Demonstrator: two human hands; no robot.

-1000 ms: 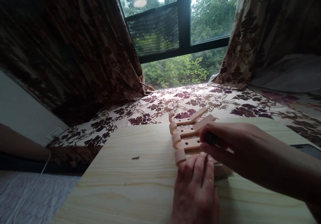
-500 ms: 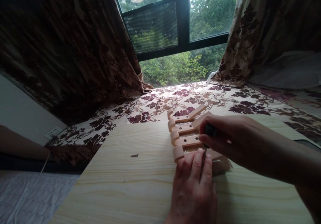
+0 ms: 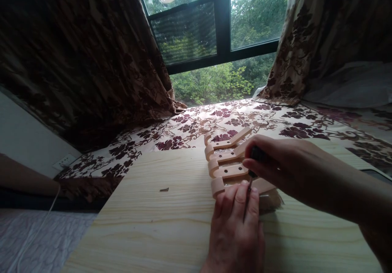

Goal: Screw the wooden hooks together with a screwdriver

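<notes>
Hooks: four pale hooks (image 3: pixel 228 156) stand in a row on the far middle part of the surface (image 3: pixel 128 232), curled ends to the left, slanted ends to the right. Two dark dots mark each of the three farther ones.
Nearest hook: this one (image 3: pixel 217 186) is partly covered by the left hand (image 3: pixel 234 228), its curled end showing just past the fingers.
Left grip: fingers laid forward over the nearest hook, the first ones slightly parted; the thumb is hidden, so whether it pinches I cannot tell.
Right grip: the right hand (image 3: pixel 269 160) is closed around the dark handle of the screwdriver (image 3: pixel 256 154).
Screwdriver: handle up, shaft slanting down to the left fingers — the tip is too hard to make out.
Screw: one loose screw (image 3: pixel 164 189) lies on its side, left of the hooks and well apart from both hands.
Right edge: a dark flat object (image 3: pixel 378 176), partly behind the right forearm.
Beyond the surface: a floral cloth (image 3: pixel 196 130) runs back to the window (image 3: pixel 223 28), with patterned curtains (image 3: pixel 92 52) on both sides and green trees outside.
Left side: a socket (image 3: pixel 63 162) low on the wall, and a white cord (image 3: pixel 54 203) hanging below it.
</notes>
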